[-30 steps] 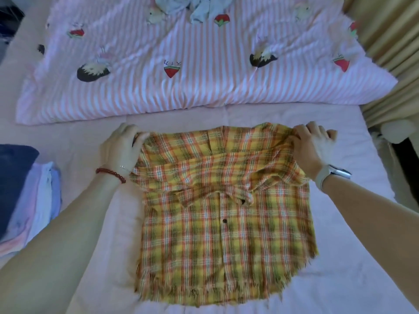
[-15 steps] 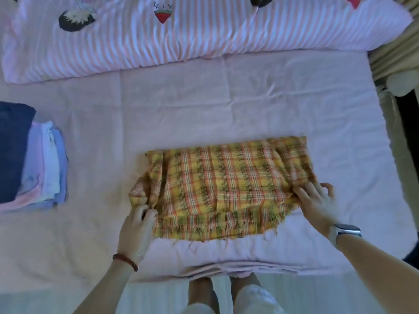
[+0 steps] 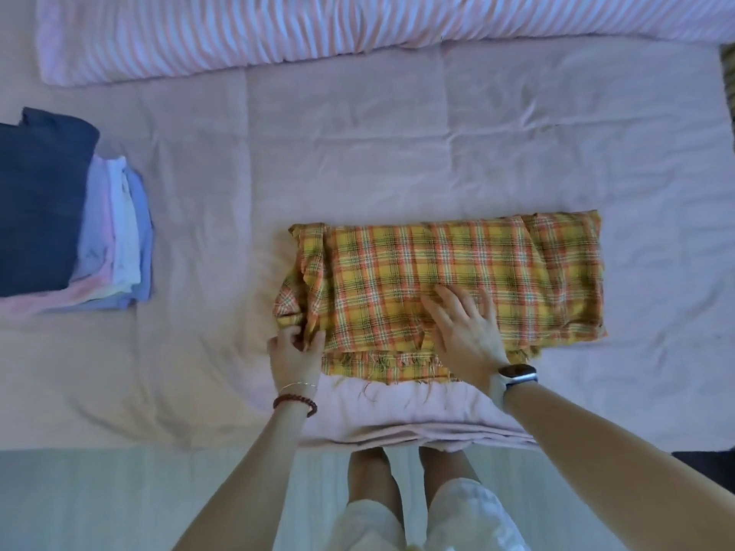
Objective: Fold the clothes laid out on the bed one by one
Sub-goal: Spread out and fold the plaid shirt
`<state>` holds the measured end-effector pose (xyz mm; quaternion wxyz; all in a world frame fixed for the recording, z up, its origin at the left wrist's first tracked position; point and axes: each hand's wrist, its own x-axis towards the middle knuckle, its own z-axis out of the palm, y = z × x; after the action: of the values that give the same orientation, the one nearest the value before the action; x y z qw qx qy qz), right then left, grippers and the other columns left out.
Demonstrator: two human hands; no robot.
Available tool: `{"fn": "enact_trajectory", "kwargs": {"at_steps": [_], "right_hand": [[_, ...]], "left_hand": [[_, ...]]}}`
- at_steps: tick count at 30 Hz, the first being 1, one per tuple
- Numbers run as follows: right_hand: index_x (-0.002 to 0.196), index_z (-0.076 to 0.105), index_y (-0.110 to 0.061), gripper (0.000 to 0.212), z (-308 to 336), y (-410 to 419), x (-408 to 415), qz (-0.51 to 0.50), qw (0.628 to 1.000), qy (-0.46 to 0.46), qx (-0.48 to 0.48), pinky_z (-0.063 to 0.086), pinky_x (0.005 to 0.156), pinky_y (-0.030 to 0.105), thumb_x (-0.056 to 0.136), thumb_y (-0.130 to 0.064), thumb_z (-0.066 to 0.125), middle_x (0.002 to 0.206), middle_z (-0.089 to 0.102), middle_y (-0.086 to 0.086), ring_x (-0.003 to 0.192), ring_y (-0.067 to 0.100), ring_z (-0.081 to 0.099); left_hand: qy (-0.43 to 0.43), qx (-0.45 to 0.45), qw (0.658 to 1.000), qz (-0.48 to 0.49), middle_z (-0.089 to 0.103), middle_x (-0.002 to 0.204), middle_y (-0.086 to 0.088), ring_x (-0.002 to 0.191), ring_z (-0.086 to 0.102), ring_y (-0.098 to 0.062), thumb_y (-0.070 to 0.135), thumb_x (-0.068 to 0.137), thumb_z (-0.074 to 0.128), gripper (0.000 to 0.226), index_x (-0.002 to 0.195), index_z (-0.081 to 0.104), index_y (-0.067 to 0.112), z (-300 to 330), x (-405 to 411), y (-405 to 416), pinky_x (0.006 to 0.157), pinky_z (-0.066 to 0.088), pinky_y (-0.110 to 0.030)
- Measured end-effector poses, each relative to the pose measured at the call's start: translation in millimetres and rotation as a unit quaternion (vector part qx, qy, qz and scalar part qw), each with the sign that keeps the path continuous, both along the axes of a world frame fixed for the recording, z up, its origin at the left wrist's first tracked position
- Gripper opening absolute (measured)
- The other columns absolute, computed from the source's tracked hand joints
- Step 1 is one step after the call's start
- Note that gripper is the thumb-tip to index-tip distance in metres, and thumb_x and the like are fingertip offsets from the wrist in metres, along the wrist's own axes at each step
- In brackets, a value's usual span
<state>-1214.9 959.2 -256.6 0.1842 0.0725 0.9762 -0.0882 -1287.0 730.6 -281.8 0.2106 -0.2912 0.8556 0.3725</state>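
Pink bed sheet [image 3: 358, 153] fills most of the frame; striped duvet [image 3: 358, 29] runs along the top edge. Stack of folded clothes [image 3: 71, 216], dark blue piece on top, sits at the left edge, well apart from your hands.

Plaid shirt [image 3: 457, 272] lies centre to centre-right, folded into a wide band. Its long axis runs left to right across the frame, frayed hem along the lower edge, nearest your legs.

Your right hand [image 3: 465, 332] lies flat on the shirt near its lower middle, fingers straight and spread, pressing the cloth, gripping nothing. Your left hand [image 3: 296, 351] is at the shirt's lower-left corner, fingers curled and pinching the bunched edge there.

Key relation: the band extends mostly rightward from both hands. The left end is already in your left hand; the right end lies far right of your right hand. Likely next fold is end over end along that axis, right palm acting as the anchor near the midline.
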Motion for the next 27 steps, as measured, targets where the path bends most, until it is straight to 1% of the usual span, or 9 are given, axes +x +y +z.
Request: {"fn": "enact_trajectory", "kwargs": {"at_steps": [3,7,10,13,15,18,22,25,27], "right_hand": [[0.148,0.01,-0.032,0.055,-14,-30,-24,-0.005,0.996,-0.081,-0.033,0.001,0.108,0.065,0.096,-0.037,0.029,0.158,0.003,0.002,0.144,0.031,0.002],[0.147,-0.003,-0.04,0.054,-36,-33,-31,-0.07,0.98,-0.18,-0.045,-0.002,0.106,0.068,0.097,-0.047,0.016,0.157,-0.016,-0.002,0.143,0.031,-0.016],[0.145,-0.006,-0.045,0.052,-45,-31,-35,-0.088,0.97,-0.218,-0.056,-0.001,0.106,0.067,0.096,-0.051,0.012,0.156,-0.018,-0.006,0.142,0.028,-0.018],[0.144,-0.007,-0.046,0.051,-48,-27,-37,-0.082,0.967,-0.233,-0.065,0.001,0.108,0.066,0.097,-0.051,0.012,0.156,-0.018,-0.008,0.143,0.026,-0.018],[0.145,-0.007,-0.045,0.051,-45,-27,-41,-0.074,0.96,-0.264,-0.058,0.001,0.108,0.066,0.097,-0.05,0.012,0.156,-0.018,-0.008,0.143,0.026,-0.017],[0.147,0.011,-0.037,0.05,-36,-34,-50,-0.077,0.97,-0.23,-0.011,0.005,0.108,0.066,0.098,-0.044,0.015,0.158,0.002,-0.001,0.144,0.03,0.001],[0.132,0.044,-0.023,0.041,-24,-50,-66,-0.054,0.997,-0.036,0.032,0.023,0.106,0.06,0.094,-0.032,0.032,0.132,0.046,0.01,0.125,0.031,0.039],[0.144,0.024,-0.028,0.05,-28,-62,-73,-0.044,0.998,-0.051,-0.015,0.02,0.105,0.063,0.094,-0.034,0.033,0.148,0.024,0.012,0.138,0.034,0.018],[0.147,0.007,-0.034,0.056,-36,-68,-73,-0.065,0.991,-0.104,-0.046,0.016,0.106,0.066,0.096,-0.038,0.03,0.155,0.001,0.006,0.142,0.035,-0.001]], "left_hand": [[-0.019,0.052,0.987,0.148,0.058,0.102,-0.02,0.085,0.053,-0.029,0.011,0.086,0.061,0.021,0.102,0.064,-0.002,-1,2,3,0.074,0.035,-0.024],[-0.003,0.187,0.948,0.256,0.058,0.081,-0.013,0.086,0.056,-0.026,0.001,0.091,0.053,0.008,0.088,0.059,-0.004,1,-1,-15,0.072,0.056,-0.028],[-0.008,0.313,0.928,0.202,0.052,0.078,-0.008,0.082,0.054,-0.017,-0.002,0.093,0.048,0.02,0.075,0.051,0.007,7,-1,-36,0.086,0.05,-0.032],[0.008,0.218,0.976,-0.019,0.048,0.067,-0.003,0.065,0.049,-0.007,0.0,0.092,0.051,0.023,0.071,0.049,0.009,8,1,-54,0.066,0.045,-0.02],[-0.017,0.111,0.979,-0.17,0.048,0.068,-0.006,0.064,0.044,-0.015,0.009,0.09,0.055,0.018,0.073,0.048,0.006,6,-2,-59,0.06,0.034,-0.027],[0.021,0.017,0.99,-0.14,0.059,0.089,-0.012,0.076,0.054,-0.025,0.005,0.085,0.058,0.006,0.091,0.056,0.005,8,-22,-56,0.066,0.038,-0.027],[0.216,-0.054,0.962,-0.159,0.053,0.108,-0.015,0.087,0.053,-0.025,0.011,0.083,0.06,0.027,0.107,0.056,0.001,22,-76,-26,0.069,0.034,-0.018],[0.217,-0.08,0.918,-0.322,0.05,0.121,-0.014,0.112,0.045,-0.03,0.029,0.086,0.061,0.04,0.117,0.056,0.005,16,-115,11,0.092,0.038,-0.032],[0.155,-0.145,0.877,-0.43,0.045,0.127,-0.011,0.117,0.041,-0.029,0.036,0.089,0.057,0.044,0.122,0.053,0.008,3,-131,29,0.092,0.041,-0.037]]}}
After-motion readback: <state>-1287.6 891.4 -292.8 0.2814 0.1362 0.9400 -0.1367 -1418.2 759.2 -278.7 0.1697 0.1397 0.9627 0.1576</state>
